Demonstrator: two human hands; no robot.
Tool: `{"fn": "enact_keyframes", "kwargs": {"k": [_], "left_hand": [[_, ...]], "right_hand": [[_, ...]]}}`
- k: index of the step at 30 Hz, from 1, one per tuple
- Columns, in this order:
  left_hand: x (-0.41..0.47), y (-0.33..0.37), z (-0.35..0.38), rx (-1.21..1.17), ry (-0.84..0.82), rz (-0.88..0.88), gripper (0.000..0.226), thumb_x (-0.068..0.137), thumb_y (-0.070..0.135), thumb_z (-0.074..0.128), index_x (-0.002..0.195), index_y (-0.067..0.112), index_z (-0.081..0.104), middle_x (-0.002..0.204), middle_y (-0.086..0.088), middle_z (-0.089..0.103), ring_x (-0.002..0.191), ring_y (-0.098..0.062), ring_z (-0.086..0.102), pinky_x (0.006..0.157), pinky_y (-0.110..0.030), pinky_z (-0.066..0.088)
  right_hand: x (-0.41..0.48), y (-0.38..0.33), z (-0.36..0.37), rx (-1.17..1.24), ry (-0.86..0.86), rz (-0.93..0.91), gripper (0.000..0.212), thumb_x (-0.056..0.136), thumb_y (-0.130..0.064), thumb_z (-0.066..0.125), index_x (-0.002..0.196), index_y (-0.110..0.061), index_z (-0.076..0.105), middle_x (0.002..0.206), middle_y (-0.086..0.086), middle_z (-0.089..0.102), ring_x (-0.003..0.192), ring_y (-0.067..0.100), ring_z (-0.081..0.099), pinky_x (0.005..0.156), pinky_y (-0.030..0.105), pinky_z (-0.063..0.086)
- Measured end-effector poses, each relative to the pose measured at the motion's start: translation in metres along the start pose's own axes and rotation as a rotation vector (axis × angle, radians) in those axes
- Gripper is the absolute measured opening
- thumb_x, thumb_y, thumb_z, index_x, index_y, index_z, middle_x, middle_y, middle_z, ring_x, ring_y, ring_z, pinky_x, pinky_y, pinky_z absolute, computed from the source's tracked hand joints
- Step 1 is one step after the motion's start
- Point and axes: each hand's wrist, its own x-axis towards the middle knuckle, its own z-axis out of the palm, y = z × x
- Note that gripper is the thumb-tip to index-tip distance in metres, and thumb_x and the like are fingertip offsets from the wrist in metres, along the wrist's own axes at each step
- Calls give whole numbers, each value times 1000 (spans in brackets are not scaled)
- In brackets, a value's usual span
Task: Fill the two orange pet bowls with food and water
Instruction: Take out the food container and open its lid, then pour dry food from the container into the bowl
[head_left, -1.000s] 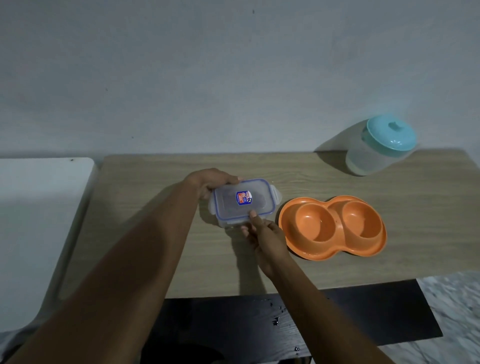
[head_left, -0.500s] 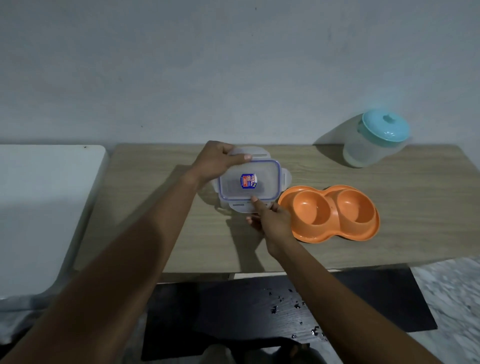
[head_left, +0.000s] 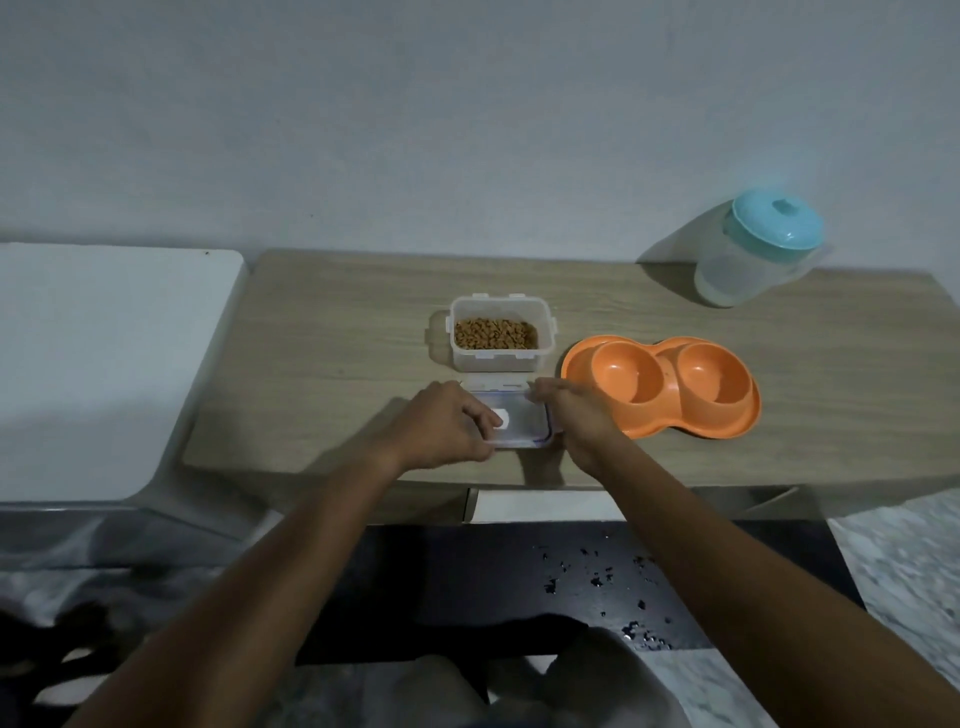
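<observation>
Tabletop (head_left: 322, 364): both hands grip lid (head_left: 522, 415) (container (head_left: 498, 340) open).

An open clear container (head_left: 500, 339) of brown kibble (head_left: 495, 333) stands on the wooden desk (head_left: 322, 364). Just in front of it both hands grip its lid (head_left: 519, 418) flat on the desk, the left hand (head_left: 447, 426) on the left edge, the right hand (head_left: 576, 415) on the right. The empty orange double bowl (head_left: 662, 384) lies beside the right hand; a teal-lidded jug (head_left: 753, 254) stands at the back right
</observation>
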Motion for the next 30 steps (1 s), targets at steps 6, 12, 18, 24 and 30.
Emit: {"fn": "enact_keyframes", "kwargs": {"k": [6,12,18,24,30], "left_hand": [[5,1,10,-9,48,-13,25,71,41,86,90,26,79,95,17,74,89,0,66,73,-14,49],[49,-4,-2,-139,715,-275,30,85,41,71,107,21,71,106,2,71,94,-18,67,77,-29,51],[82,0,-12,-626,430,-480,23,85,7,64,104,13,73,96,-14,76,63,-20,75,68,-36,64],[74,46,-14,-716,447,-420,15,88,2,68,101,8,74,84,-11,75,62,-23,76,64,-31,64],[81,107,-2,-830,328,-289,15,89,-3,61,102,0,68,94,-21,73,73,-34,76,77,-39,63]], "right_hand": [[1,18,5,-951,144,-532,34,77,-6,66,110,-5,75,103,17,74,96,35,68,75,30,44],[-6,23,6,-1116,243,-672,23,81,-10,65,102,-9,74,99,12,69,93,31,60,75,37,49],[-6,-7,-15,-829,258,-573,34,91,-29,68,120,-11,72,118,12,71,113,28,62,90,36,47],[-3,-53,-56,-346,265,-315,50,95,-45,64,136,-18,62,127,6,67,114,25,62,99,40,50],[-13,-76,-108,116,-8,-85,44,101,-45,54,137,-21,55,131,13,63,103,33,68,82,46,58]]}}
